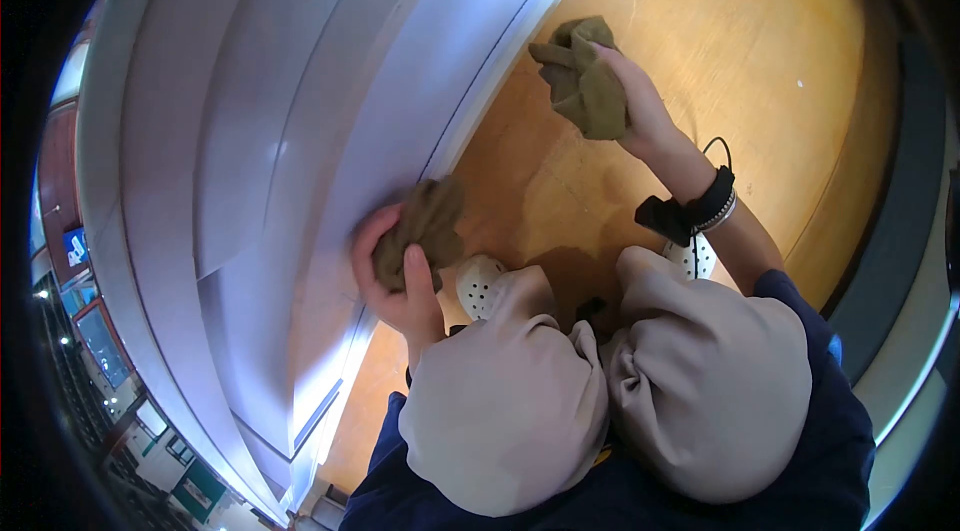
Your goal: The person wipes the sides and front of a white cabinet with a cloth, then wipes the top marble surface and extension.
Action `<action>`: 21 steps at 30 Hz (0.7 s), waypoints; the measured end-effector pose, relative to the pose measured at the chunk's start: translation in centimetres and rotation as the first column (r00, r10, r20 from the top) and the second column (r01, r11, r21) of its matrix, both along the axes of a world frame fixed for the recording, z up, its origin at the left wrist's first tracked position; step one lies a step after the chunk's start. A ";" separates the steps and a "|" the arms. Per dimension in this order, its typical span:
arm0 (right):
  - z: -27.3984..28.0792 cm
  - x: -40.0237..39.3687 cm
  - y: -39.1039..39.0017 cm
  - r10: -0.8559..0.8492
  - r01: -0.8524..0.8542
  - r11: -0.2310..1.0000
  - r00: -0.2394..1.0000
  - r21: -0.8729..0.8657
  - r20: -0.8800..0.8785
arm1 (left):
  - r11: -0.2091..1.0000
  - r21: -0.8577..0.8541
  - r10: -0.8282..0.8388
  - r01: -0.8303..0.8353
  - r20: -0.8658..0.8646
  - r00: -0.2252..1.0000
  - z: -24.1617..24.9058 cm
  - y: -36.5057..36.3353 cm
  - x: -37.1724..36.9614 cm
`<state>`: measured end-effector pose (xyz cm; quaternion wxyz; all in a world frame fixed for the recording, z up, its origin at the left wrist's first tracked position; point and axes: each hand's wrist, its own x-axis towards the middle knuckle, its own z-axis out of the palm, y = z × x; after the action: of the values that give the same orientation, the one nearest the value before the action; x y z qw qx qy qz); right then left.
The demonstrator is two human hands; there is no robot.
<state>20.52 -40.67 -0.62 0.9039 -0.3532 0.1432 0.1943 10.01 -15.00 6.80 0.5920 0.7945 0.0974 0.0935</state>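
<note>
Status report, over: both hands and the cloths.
Left hand gripping cloth against white panel. Right hand holding second cloth over wooden floor. Nothing blocking.

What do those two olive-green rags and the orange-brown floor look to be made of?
The olive-green rags, one in the left hand at and one in the right hand at, look like soft matte cloth: they bunch and fold. The orange-brown floor seems polished wood or laminate, judging by its faint sheen.

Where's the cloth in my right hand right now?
In the head view, upper middle: the cloth is bunched in your right hand, on the wooden floor beside the white frame.
</note>
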 end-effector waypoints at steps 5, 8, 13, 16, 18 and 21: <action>1.9 -0.2 4.5 0.355 0.399 0.486 0.723 -0.778 0.593 | 0.838 0.530 -0.190 -0.130 0.506 0.841 -1.2 -0.7 1.0; -0.6 -0.7 6.3 0.692 0.687 0.148 0.442 -0.712 0.570 | 0.658 0.747 -0.375 -0.095 0.434 0.819 -4.7 -1.4 3.1; -1.3 1.5 4.2 0.802 0.822 0.088 0.277 -0.562 0.530 | 0.475 0.878 -0.479 0.066 0.195 0.856 -7.3 -4.0 5.0; -0.8 3.8 1.6 0.800 0.797 -0.094 0.418 -0.596 0.432 | 0.435 0.900 -0.445 0.031 0.185 0.876 -7.7 -4.8 5.5; -0.8 6.0 -0.9 0.727 0.771 -0.223 0.539 -0.597 0.425 | 0.431 0.902 -0.429 0.018 0.187 0.884 -7.6 -5.2 5.5; -1.1 10.4 -5.0 0.701 0.831 -0.302 0.525 -0.466 0.482 | 0.433 0.901 -0.411 0.001 0.196 0.890 -7.8 -5.3 5.6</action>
<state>30.88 -45.70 -1.73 0.1172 -0.9264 -0.1934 -0.3012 15.57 -20.33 -0.99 0.1069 0.9540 -0.1848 0.2106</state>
